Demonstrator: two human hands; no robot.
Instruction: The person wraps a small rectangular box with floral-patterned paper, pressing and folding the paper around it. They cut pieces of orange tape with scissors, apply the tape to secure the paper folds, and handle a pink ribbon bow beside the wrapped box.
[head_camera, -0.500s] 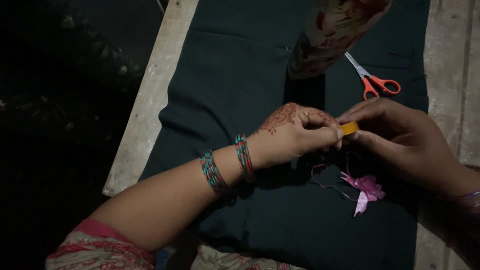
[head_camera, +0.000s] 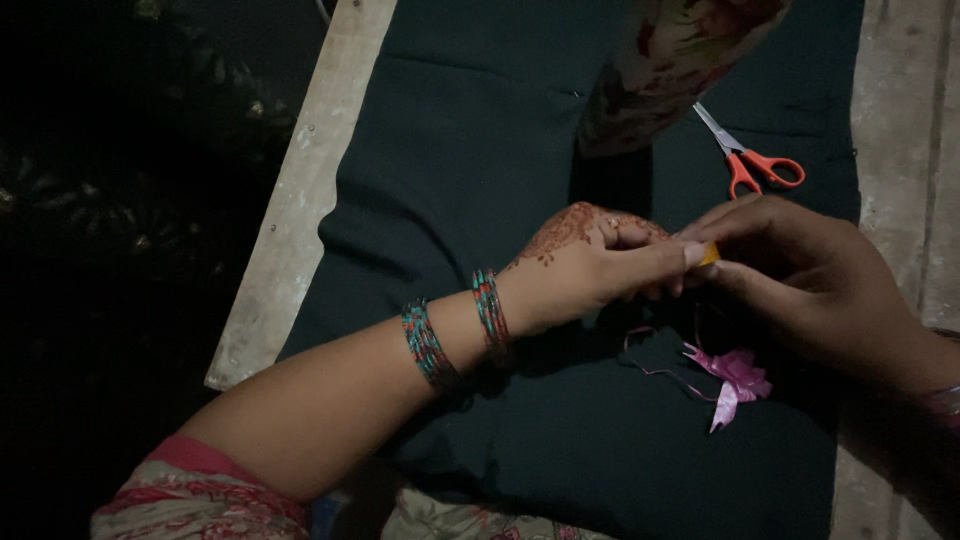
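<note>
Both hands meet mid-frame, our left hand (head_camera: 590, 262) and right hand (head_camera: 810, 285) pinching small yellow piece (head_camera: 709, 254) — tiny grip, could slip onto dark cloth (head_camera: 470, 180).

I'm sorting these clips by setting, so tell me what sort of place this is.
Probably a home craft spot, dimly lit. A dark green cloth lies over a rough wooden surface, with orange-handled scissors and a pink ribbon bow on it, while both hands pinch a small yellow piece.

Dark green cloth (head_camera: 480, 180); orange-handled scissors (head_camera: 752, 160); pink ribbon bow (head_camera: 738, 378). Reddish-brown henna pattern on left hand (head_camera: 590, 262); red-and-teal bangles (head_camera: 455, 325). Tiny yellow piece (head_camera: 709, 255), floral-printed fabric (head_camera: 670, 70).
</note>
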